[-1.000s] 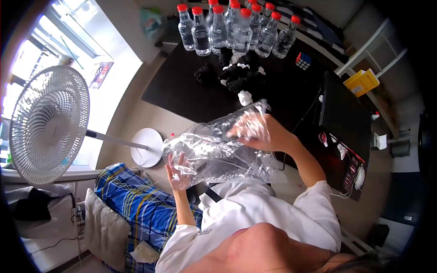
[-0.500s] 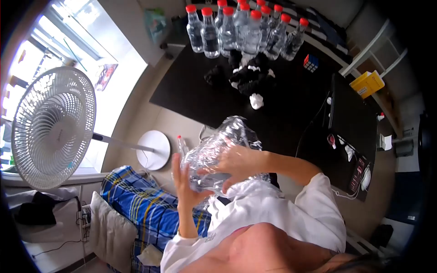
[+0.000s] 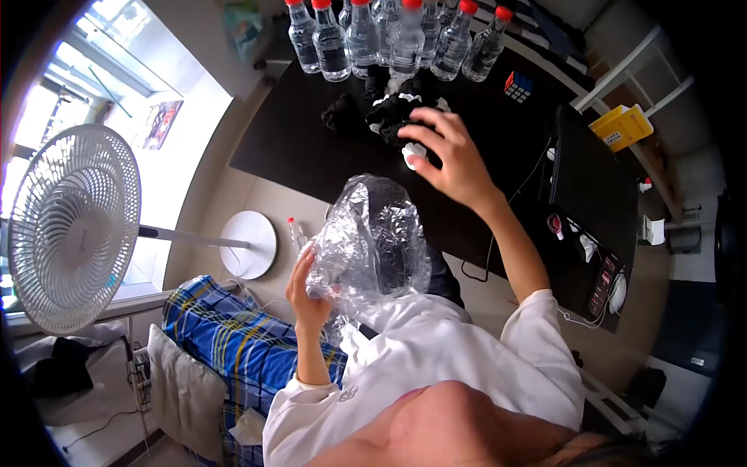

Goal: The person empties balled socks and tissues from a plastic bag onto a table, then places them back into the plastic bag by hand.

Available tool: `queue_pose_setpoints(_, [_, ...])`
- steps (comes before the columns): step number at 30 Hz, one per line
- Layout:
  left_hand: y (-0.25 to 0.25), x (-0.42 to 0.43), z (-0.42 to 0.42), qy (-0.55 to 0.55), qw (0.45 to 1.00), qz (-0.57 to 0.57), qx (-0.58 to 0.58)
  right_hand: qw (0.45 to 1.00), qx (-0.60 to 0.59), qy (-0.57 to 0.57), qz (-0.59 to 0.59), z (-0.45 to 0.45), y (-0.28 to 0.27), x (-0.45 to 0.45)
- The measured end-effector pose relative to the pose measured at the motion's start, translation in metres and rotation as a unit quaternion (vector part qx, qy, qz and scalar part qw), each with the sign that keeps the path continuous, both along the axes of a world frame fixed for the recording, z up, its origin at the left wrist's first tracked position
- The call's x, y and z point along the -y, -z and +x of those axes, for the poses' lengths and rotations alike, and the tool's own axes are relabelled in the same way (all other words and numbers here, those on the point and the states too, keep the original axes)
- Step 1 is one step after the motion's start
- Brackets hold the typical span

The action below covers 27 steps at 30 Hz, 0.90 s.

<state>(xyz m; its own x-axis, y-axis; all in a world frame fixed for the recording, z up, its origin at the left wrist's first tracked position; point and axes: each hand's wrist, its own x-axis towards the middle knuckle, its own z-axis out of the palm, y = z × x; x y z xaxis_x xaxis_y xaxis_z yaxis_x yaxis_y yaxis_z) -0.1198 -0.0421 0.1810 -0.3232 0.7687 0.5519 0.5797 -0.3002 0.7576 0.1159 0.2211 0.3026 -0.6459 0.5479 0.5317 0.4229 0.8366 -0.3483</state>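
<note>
A crinkled clear plastic bag [image 3: 369,233] stands puffed up in front of my body. My left hand [image 3: 308,292] grips its left side, the fingers partly behind the film. Over the dark table my right hand [image 3: 459,167] reaches out, fingers apart and curved, holding nothing. Below its fingertips lies a small white bundle [image 3: 414,154], partly covered by the hand; whether they touch, I cannot tell. Just beyond is a heap of black and white balled-up cloth pieces [image 3: 389,117], possibly socks. A separate black bundle [image 3: 339,114] lies left of the heap.
Several clear bottles with red caps [image 3: 362,43] stand at the table's [image 3: 280,148] far side. A puzzle cube [image 3: 517,86], a laptop [image 3: 583,171] and a white mouse [image 3: 617,293] are to the right. A fan [image 3: 78,229] and a plaid-covered bed [image 3: 249,342] are left.
My right hand has left the plastic bag and moved up and right to the cloth heap. My left hand stays at the bag, which stands wider. The view has shifted slightly.
</note>
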Motion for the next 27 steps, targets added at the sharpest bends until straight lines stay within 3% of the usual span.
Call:
queue_pose_setpoints(2, [0.007, -0.003, -0.004, -0.006, 1.0, 0.007, 0.002, 0.992, 0.066, 0.098, 0.053, 0.008, 0.026, -0.028])
queue_pose_setpoints(5, [0.018, -0.004, -0.008, -0.036, 0.999, 0.008, -0.019, 0.994, 0.053, 0.09, -0.025, 0.015, 0.055, -0.054])
queue_pose_setpoints(7, [0.034, -0.009, -0.011, -0.01, 0.994, 0.014, 0.108, 0.993, 0.058, 0.1, -0.022, 0.016, 0.055, -0.056])
queue_pose_setpoints(10, [0.034, -0.011, -0.011, -0.025, 0.995, 0.004, 0.094, 0.994, 0.024, 0.093, -0.055, 0.018, 0.048, -0.061])
queue_pose_setpoints(15, [0.037, -0.007, -0.005, -0.032, 0.997, -0.006, 0.075, 0.978, -0.184, 0.015, -0.095, 0.03, 0.008, -0.054])
queue_pose_setpoints(19, [0.04, -0.015, 0.003, -0.021, 0.997, 0.015, 0.075, 0.98, -0.143, -0.112, -0.085, 0.04, -0.05, -0.012])
queue_pose_setpoints(20, [0.033, -0.018, 0.007, -0.017, 0.999, 0.002, 0.05, 0.987, -0.106, -0.091, -0.075, 0.039, -0.057, 0.001])
queue_pose_setpoints(21, [0.029, -0.02, 0.01, -0.011, 1.0, -0.012, 0.025, 0.993, -0.069, -0.067, -0.065, 0.038, -0.061, 0.012])
queue_pose_setpoints(27, [0.03, -0.029, 0.021, -0.006, 0.998, -0.009, 0.056, 0.968, 0.024, -0.246, -0.042, 0.032, -0.055, 0.036])
